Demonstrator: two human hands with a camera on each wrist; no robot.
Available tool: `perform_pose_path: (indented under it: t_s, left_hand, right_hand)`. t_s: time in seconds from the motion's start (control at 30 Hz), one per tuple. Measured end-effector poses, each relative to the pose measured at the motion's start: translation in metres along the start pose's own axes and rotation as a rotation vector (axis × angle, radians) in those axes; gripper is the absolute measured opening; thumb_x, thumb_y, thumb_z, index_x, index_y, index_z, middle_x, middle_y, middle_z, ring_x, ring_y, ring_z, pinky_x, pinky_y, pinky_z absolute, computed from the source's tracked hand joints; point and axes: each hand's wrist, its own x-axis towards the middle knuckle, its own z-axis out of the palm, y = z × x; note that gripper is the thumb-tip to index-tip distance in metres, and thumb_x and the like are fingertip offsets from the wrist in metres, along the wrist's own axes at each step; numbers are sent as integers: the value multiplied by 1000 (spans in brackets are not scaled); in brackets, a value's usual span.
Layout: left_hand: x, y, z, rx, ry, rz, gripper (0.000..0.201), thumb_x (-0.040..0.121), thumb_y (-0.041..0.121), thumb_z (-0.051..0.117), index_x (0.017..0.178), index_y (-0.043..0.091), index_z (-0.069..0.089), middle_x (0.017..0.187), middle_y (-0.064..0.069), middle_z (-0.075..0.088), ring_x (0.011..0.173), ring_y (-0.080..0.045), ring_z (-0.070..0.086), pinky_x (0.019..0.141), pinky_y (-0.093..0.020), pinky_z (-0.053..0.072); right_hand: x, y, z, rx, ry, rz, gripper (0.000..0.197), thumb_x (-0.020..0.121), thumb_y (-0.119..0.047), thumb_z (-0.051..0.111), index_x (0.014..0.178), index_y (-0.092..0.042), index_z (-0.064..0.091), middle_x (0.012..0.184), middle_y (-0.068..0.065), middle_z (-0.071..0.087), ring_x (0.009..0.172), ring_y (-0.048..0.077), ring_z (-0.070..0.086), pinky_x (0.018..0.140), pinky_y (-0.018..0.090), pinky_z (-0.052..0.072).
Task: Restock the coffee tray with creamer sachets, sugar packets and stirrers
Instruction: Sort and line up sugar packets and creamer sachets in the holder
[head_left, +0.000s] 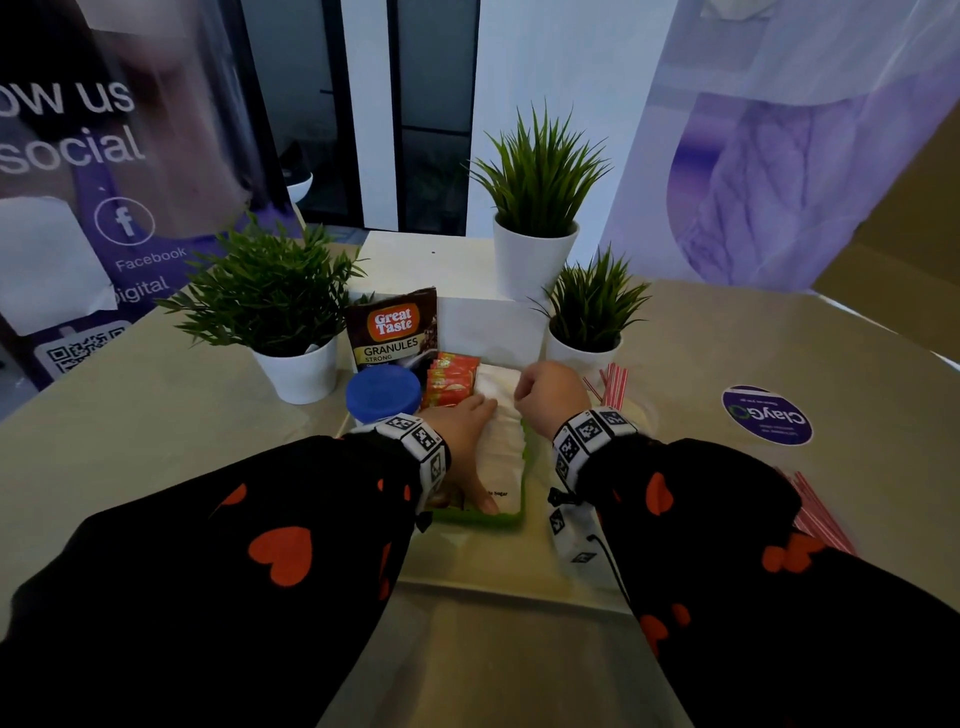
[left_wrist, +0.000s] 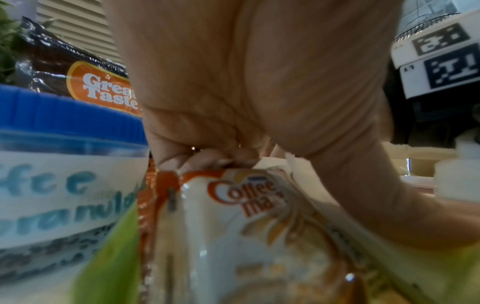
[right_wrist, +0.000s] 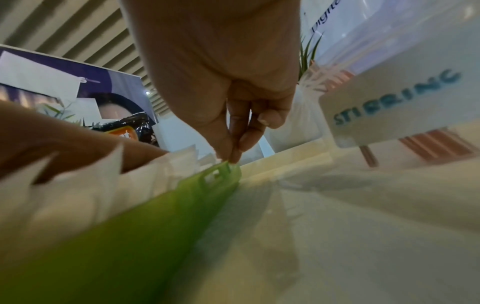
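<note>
Surface: pale beige tabletop (head_left: 171, 441), matte, filling the middle and lower frame of the head view. A cream serving tray (head_left: 498, 582) lies at centre; on it sits a green plastic basket (head_left: 480, 519).

Basket contents: a row of white sugar packets (head_left: 498, 447) standing on edge along its right half; orange-and-white creamer sachets (left_wrist: 249, 205) in its left half, more of them at the far end.

Left hand (head_left: 465, 441): laid into the basket at centre frame, fingers curled over the top edges of the creamer sachets, thumb against the sugar packets.

Right hand (head_left: 550, 395): just right of centre, fingers curled, tips pinched together at the basket's far right rim, by the last sugar packets; whether they hold a packet or the rim cannot be told.

Stirrers (head_left: 613, 384): red-and-white, standing in a labelled holder right of the basket; a second loose bundle (head_left: 821, 514) lies at the right edge.

Adjacent stock: blue-lidded jar (head_left: 383, 392) and dark coffee granules pouch (head_left: 393, 330), left of the basket.

Décor: three potted green plants (head_left: 540, 171) in white pots, one on a white box (head_left: 447, 270). Round purple sticker (head_left: 766, 414) on the table, right.

Room: purple printed banner (head_left: 104, 156) at upper left, dark-framed glass panels (head_left: 363, 104) at top centre, pale lilac banner (head_left: 779, 130) at upper right.
</note>
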Motion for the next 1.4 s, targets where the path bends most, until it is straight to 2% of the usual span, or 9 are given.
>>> perform_pose_path:
  t_s: [0.17, 0.4, 0.57, 0.83, 0.93, 1.0, 1.1, 1.27, 1.4]
  left_hand:
    - [1, -3, 5, -8, 19, 1, 145, 55, 63, 88, 160, 26, -6, 168, 5, -5, 152, -26, 18, 118, -49, 31]
    - [2, -3, 6, -13, 14, 2, 145, 55, 62, 88, 160, 25, -6, 168, 5, -7, 151, -25, 19, 117, -50, 33]
    - [1, -4, 6, -22, 18, 0, 145, 55, 62, 88, 160, 26, -5, 167, 6, -7, 151, -25, 20, 116, -52, 33]
    - [2, -6, 8, -8, 18, 13, 147, 54, 65, 87, 159, 27, -8, 167, 7, -13, 150, -26, 23, 114, -51, 36]
    - [-1, -5, 7, -17, 18, 37, 143, 59, 62, 87, 159, 27, -9, 167, 6, -13, 151, -25, 19, 116, -50, 34]
    - [-4, -4, 8, -23, 29, 50, 137, 64, 61, 85, 159, 27, -8, 167, 6, -11, 151, -24, 19, 115, -48, 33]
    - [-9, -4, 11, -36, 62, 72, 127, 70, 61, 80, 160, 28, -5, 167, 7, -7, 150, -23, 22, 114, -45, 34]
    - [-15, -2, 19, 91, 129, 69, 116, 76, 74, 65, 160, 24, 3, 168, 5, 6, 149, -29, 22, 117, -51, 27]
    - [-15, -2, 23, 154, 146, 48, 114, 77, 82, 54, 160, 22, 5, 167, 4, 9, 151, -29, 13, 118, -57, 14]
  right_hand:
    - [2, 10, -1, 105, -62, -102, 12, 77, -6, 78, 74, -18, 75, 80, 0, 74, 83, 19, 68, 81, 38, 57]
    - [6, 4, 10, 113, 10, -17, 16, 84, -22, 79, 95, -16, 69, 96, 2, 66, 92, 20, 62, 82, 35, 52]
    - [13, -4, 9, -38, -122, -13, 19, 92, -19, 70, 108, -7, 72, 113, 10, 69, 109, 27, 64, 92, 35, 50]
    - [24, -6, -2, -174, -111, -208, 13, 87, -21, 76, 99, -16, 78, 110, 8, 66, 106, 26, 62, 83, 28, 44]
    - [24, -6, -3, -72, -80, -164, 37, 87, -26, 75, 122, -20, 65, 130, 7, 55, 119, 25, 54, 101, 35, 44]
    - [21, -10, -3, 5, -162, -153, 53, 97, -22, 64, 146, -17, 46, 151, 9, 43, 137, 27, 45, 114, 38, 36]
    - [13, -14, 3, -96, -309, -218, 57, 105, -12, 47, 158, -14, 26, 164, 9, 28, 150, 26, 28, 120, 33, 22]
    - [9, -10, 5, -38, -283, -248, 54, 104, -1, 41, 156, -14, 34, 161, 10, 35, 148, 26, 33, 118, 29, 24]
    - [8, -3, 3, 106, -12, -202, 21, 94, -11, 61, 114, -14, 68, 117, 8, 63, 110, 23, 59, 91, 28, 43]
